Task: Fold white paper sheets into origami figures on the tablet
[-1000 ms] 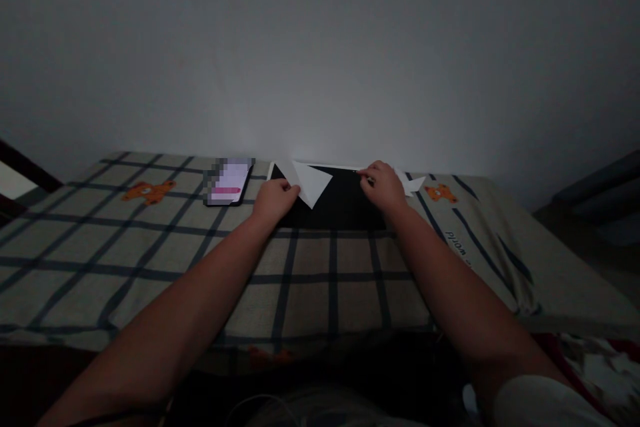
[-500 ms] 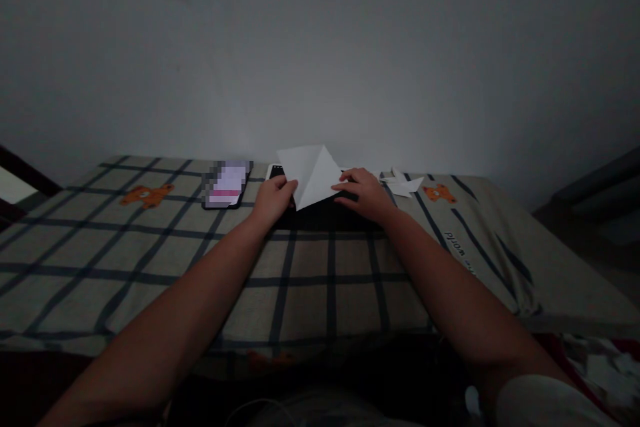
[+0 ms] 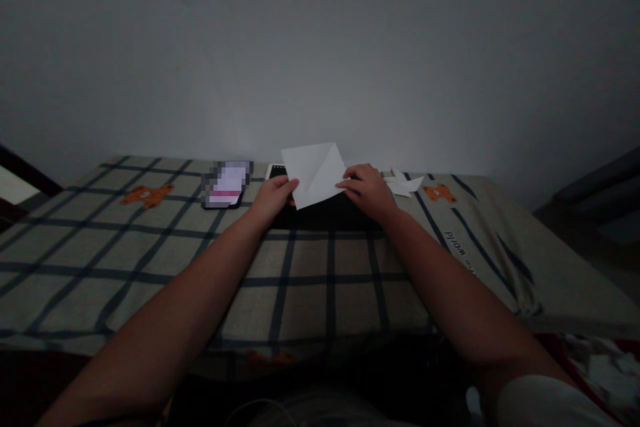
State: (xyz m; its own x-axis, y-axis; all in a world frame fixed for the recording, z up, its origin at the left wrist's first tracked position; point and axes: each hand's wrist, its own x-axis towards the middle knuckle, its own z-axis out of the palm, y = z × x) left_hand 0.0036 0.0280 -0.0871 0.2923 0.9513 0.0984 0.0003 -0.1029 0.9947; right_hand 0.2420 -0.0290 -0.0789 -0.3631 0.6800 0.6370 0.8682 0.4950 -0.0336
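1. My left hand pinches the lower left edge of a white sheet of paper, just above the middle of the frame.
2. My right hand grips its right edge, so the creased sheet stands tilted above a dark board.
3. The board lies on a checked cloth.
4. A phone lies left of the paper, and a folded paper shape lies right of it.

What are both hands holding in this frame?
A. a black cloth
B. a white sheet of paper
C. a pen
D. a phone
B: the left hand and right hand pinch opposite edges of the white creased paper, raised over the dark board.
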